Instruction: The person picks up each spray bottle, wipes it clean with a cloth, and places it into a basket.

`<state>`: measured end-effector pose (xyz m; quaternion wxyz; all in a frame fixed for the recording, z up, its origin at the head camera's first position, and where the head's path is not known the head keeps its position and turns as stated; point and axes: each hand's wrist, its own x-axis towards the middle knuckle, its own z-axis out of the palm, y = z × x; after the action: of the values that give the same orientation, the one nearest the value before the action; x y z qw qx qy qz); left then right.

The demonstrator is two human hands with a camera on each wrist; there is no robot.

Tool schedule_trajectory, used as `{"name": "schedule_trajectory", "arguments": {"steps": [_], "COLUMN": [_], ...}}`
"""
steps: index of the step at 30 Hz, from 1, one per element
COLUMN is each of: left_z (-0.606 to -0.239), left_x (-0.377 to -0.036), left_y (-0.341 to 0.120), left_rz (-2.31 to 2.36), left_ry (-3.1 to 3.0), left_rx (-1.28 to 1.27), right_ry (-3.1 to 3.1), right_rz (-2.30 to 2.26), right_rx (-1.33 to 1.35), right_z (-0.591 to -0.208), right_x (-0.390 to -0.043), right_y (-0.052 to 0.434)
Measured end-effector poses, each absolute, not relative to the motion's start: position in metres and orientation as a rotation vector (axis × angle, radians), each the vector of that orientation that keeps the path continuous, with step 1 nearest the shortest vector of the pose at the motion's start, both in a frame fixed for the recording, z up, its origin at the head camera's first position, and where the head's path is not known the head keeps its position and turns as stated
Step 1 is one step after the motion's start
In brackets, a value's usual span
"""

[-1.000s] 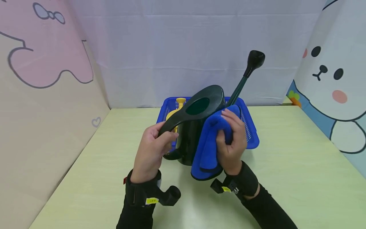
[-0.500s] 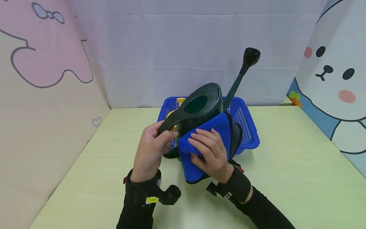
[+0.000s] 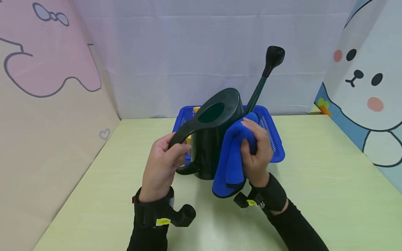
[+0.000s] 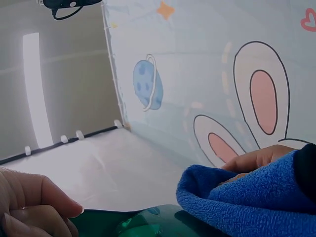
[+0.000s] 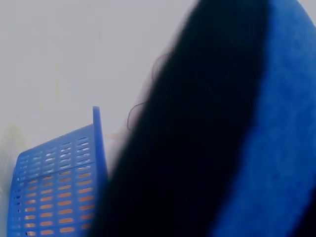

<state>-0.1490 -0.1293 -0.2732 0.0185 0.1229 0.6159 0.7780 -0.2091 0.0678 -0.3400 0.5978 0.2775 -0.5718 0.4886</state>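
Observation:
A dark green watering can (image 3: 207,153) stands tilted in front of the basket, its long spout rising to the upper right and ending in a black head (image 3: 275,55). My left hand (image 3: 161,167) grips its curved handle on the left side. With curled fingers, my right hand (image 3: 258,151) holds a folded blue cloth (image 3: 230,164) with black edging against the can's right side. In the left wrist view the cloth (image 4: 247,197) bulges beside the can's green top (image 4: 148,222). Cloth fills much of the right wrist view, hiding the right fingers there.
Behind the can sits a blue plastic basket (image 3: 276,150) with perforated sides, partly hidden. Something yellow (image 3: 188,140) shows inside it. The pale table (image 3: 94,195) reaches a white cloth backdrop (image 3: 188,62), with cartoon-printed panels on both sides.
My right hand has wiped the cloth from the can's right side across its front and back to the right. The left hand has kept its grip, shifting slightly left.

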Motion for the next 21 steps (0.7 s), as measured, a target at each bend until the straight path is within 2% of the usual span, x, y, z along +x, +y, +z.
{"name": "schedule_trajectory", "arguments": {"steps": [12,21], "left_z": [-0.274,-0.274], "left_x": [-0.149,-0.151], "left_y": [-0.134,-0.136], "left_rz": [2.45,2.495], "left_ry": [1.908,1.943], "left_rx": [0.396,0.383], "right_ry": [-1.458,-1.324], "right_rz": [1.407,1.152], "right_rx": [0.378,0.656], "right_z": [-0.344,-0.353], "right_x": [-0.211,-0.207], "right_y": [0.074,0.053]}}
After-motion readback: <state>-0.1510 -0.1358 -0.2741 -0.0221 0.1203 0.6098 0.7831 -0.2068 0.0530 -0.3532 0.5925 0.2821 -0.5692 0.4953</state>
